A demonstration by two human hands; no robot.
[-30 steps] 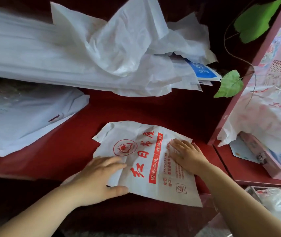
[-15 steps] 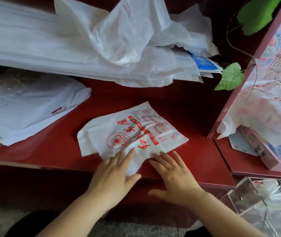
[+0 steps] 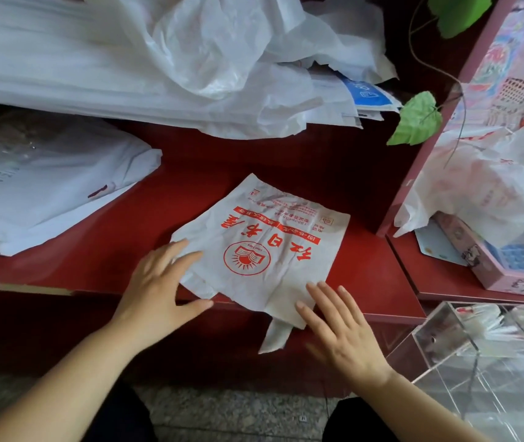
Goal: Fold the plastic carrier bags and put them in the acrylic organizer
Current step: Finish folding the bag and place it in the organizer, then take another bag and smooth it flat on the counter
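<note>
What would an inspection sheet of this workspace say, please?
Surface: red counter, front edge chipped at left.
Job's things: printed bag lies flat, one handle hanging over the front edge; acrylic organizer lower right, white bags inside.
Clutter: heap of white bags behind; pink box at right.
Hands: left hand and right hand open, fingers flat on the bag.
Cables: nothing seen.
Surroundings: green leaf; stone floor below.

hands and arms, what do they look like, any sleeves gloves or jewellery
The left hand and right hand are bare: no gloves, rings, watch or bracelet show. The left forearm and right forearm are bare too, no sleeve in view. Nails look short and unpainted.
</note>
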